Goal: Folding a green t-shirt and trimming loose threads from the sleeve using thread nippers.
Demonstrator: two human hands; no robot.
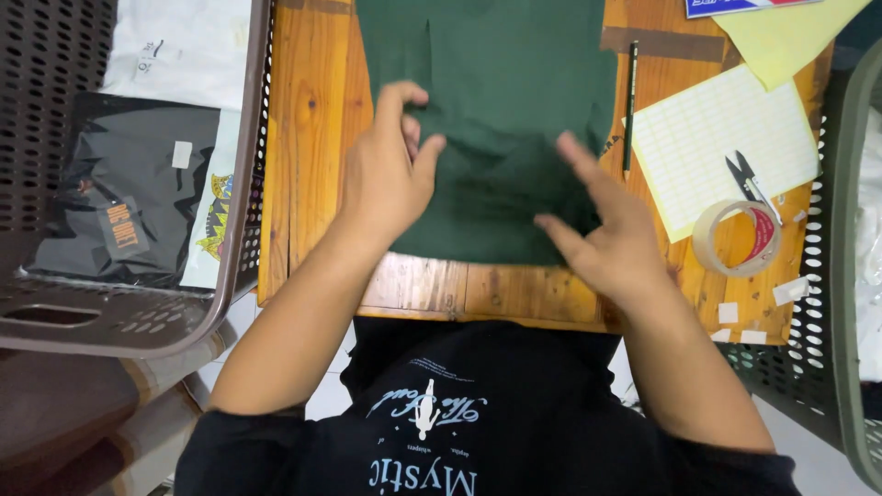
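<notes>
A dark green garment [501,101] lies flat on a small wooden table [312,138], reaching off the top of the view. My left hand [390,170] rests on its left part, thumb and fingers pinching a bit of the fabric. My right hand [597,220] lies over the lower right corner of the garment, fingers spread apart and pressing on the cloth. Both forearms reach in from below, out of black sleeves.
A brown perforated basket [119,312] at left holds bagged black and white garments [129,193]. On the table's right are a black pencil [630,101], a ruled sheet [726,138], yellow paper [790,32], small snips [749,179], a tape roll [740,239] and white label pieces [790,291]. Another basket [841,303] stands at right.
</notes>
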